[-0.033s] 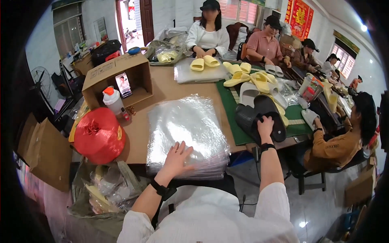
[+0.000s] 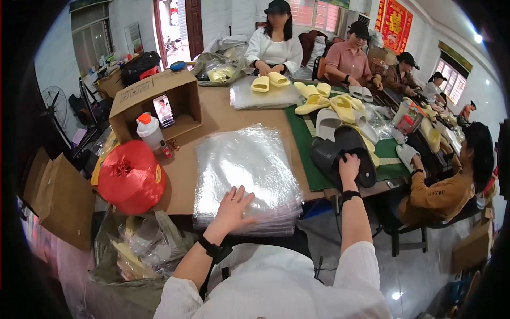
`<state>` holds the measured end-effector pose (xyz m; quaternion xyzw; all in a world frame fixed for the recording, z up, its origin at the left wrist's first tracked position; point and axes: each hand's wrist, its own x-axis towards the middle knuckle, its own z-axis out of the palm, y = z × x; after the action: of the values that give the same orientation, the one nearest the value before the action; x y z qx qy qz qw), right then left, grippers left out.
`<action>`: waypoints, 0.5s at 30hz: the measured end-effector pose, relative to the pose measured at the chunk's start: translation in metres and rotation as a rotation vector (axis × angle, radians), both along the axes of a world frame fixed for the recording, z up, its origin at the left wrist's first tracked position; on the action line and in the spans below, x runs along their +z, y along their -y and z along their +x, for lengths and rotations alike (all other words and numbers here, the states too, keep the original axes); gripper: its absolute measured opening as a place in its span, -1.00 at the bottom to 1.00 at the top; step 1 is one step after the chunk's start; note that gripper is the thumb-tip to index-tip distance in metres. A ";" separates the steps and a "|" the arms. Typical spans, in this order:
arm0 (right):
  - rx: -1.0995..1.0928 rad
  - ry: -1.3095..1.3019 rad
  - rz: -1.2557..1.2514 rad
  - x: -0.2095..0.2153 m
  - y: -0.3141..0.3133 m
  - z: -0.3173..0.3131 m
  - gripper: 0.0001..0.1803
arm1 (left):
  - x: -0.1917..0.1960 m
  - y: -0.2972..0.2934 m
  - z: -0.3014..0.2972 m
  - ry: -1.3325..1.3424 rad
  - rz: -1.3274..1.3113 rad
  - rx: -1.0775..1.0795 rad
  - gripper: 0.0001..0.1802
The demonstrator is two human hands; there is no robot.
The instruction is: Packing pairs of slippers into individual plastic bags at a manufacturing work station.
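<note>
My left hand lies flat with its fingers spread on a stack of clear plastic bags at the table's near edge. To the right, my right hand grips a black slipper, fingers curled at its strap. A second black slipper sits against it on the left, partly under it. Just beyond are pale grey slippers and several yellow slippers, piled on a green mat.
Left of the bags stand a red twine roll, a white bottle with an orange cap and an open cardboard box with a phone. A co-worker stands across the table. Another person sits at the right.
</note>
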<state>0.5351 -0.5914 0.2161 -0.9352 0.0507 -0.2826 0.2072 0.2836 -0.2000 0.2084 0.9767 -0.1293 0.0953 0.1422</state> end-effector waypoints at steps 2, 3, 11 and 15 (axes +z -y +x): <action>0.035 0.039 -0.018 0.004 -0.007 -0.009 -0.65 | 0.001 -0.002 -0.004 0.019 -0.021 0.000 -0.06; 0.048 0.078 -0.032 0.007 -0.010 -0.015 -0.66 | 0.002 -0.003 -0.005 0.021 -0.027 0.014 -0.06; 0.517 0.262 0.196 0.064 -0.101 -0.086 -0.77 | 0.005 -0.006 -0.003 -0.010 -0.046 -0.041 -0.06; 0.703 -0.027 0.372 0.077 -0.185 -0.129 -0.72 | -0.006 -0.007 0.004 0.013 -0.054 -0.087 -0.11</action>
<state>0.4060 -0.4062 0.2934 -0.8458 -0.2193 -0.1679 0.4565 0.2877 -0.1930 0.2025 0.9653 -0.1699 0.0988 0.1718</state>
